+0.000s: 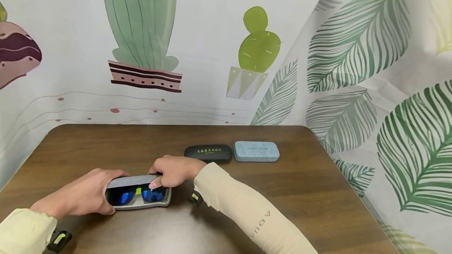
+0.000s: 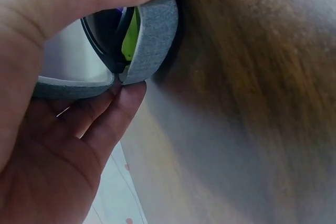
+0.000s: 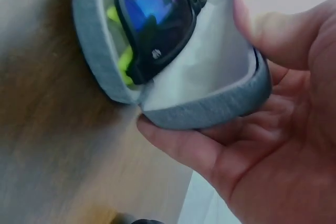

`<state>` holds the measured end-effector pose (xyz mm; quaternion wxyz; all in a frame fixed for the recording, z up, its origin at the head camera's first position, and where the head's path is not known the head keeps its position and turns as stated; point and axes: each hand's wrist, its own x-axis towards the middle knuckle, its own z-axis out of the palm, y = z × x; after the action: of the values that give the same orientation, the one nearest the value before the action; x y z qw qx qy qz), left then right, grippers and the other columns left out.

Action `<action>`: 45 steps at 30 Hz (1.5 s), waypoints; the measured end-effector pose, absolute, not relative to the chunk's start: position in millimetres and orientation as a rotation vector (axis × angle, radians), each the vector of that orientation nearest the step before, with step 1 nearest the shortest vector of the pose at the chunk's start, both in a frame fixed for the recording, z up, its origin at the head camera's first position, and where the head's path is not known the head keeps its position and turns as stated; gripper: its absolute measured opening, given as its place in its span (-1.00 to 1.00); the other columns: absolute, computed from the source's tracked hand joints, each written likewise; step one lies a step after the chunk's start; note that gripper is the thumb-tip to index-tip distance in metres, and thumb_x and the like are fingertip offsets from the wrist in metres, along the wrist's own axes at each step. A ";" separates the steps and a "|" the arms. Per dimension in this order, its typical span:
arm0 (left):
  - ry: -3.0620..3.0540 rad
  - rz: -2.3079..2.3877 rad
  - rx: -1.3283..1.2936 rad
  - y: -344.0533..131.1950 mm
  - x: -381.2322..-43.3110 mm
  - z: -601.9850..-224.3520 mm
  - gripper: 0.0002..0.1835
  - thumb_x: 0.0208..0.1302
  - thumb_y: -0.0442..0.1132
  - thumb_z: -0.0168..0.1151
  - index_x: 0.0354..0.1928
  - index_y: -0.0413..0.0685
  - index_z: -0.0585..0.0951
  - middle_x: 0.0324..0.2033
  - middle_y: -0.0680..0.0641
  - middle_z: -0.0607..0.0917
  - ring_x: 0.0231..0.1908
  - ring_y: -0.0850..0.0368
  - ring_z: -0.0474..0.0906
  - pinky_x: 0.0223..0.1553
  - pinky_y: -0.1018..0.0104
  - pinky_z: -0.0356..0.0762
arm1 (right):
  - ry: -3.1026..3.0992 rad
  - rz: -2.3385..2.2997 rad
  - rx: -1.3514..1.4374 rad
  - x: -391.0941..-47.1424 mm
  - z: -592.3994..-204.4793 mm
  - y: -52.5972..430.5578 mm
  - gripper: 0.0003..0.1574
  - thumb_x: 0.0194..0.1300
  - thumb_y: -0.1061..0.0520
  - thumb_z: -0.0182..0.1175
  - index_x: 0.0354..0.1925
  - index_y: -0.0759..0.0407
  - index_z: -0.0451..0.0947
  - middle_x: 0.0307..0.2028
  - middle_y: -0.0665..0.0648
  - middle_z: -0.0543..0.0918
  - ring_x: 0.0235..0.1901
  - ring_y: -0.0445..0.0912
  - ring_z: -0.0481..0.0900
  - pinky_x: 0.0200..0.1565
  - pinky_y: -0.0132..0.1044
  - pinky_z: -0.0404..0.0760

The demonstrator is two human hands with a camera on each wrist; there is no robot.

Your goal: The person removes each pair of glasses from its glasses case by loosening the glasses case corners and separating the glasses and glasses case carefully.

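A grey fabric-covered glasses case (image 1: 141,207) lies partly open on the near left of the table. Inside it rest black-framed sunglasses (image 1: 152,194) with blue mirrored lenses and yellow-green parts. My left hand (image 1: 84,194) grips the case's left end, thumb at the front and fingers round the hinge side in the left wrist view. At the other end, my right hand (image 1: 174,171) holds the raised lid (image 3: 210,106). Its thumb (image 3: 262,24) lies inside the lid's edge, with fingers behind the outer shell. The lid's pale lining shows in the right wrist view.
Farther back on the wooden table (image 1: 300,203) stand a black glasses case (image 1: 208,152) with gold lettering and, just right of it, a light blue case (image 1: 256,151). Patterned cloth (image 1: 208,42) with cacti and leaves hangs behind the table.
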<state>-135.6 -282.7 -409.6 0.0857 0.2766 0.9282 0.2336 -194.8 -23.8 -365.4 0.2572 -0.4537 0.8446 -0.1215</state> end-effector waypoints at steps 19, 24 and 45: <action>2.805 0.689 0.863 -282.3 -134.0 -413.5 -0.20 -0.41 -0.07 0.73 0.04 0.03 0.62 -0.28 0.26 0.66 -0.33 0.48 0.49 -0.29 0.43 0.51 | 2.795 0.460 -2.154 -121.7 -392.9 -16.7 -0.41 0.52 0.05 -0.09 0.44 0.03 0.43 0.43 0.01 0.53 0.47 -0.16 0.44 0.53 -0.35 0.24; 2.823 0.704 0.920 -281.5 -135.5 -413.7 -0.23 -0.44 -0.14 0.70 0.01 0.07 0.62 -0.31 0.31 0.64 -0.33 0.49 0.49 -0.27 0.43 0.51 | 2.694 0.518 -2.332 -114.1 -399.0 -16.3 -0.41 0.59 0.09 -0.25 0.41 -0.05 0.47 0.41 -0.07 0.56 0.46 -0.23 0.44 0.55 -0.34 0.20; 2.801 0.660 0.764 -281.9 -135.0 -410.1 -0.10 -0.41 -0.04 0.75 0.13 -0.13 0.61 -0.25 0.16 0.69 -0.32 0.41 0.48 -0.27 0.43 0.50 | 2.989 0.604 -1.800 -115.3 -414.5 -26.5 -0.55 0.42 -0.04 0.08 0.18 0.08 0.54 -0.13 -0.12 0.71 -0.21 -0.30 0.71 -0.21 -0.47 0.66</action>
<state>-135.0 -281.9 -410.1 0.0818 0.2556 0.9376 0.2210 -115.3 -26.5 -414.5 -0.1983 -0.4982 0.8274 0.1672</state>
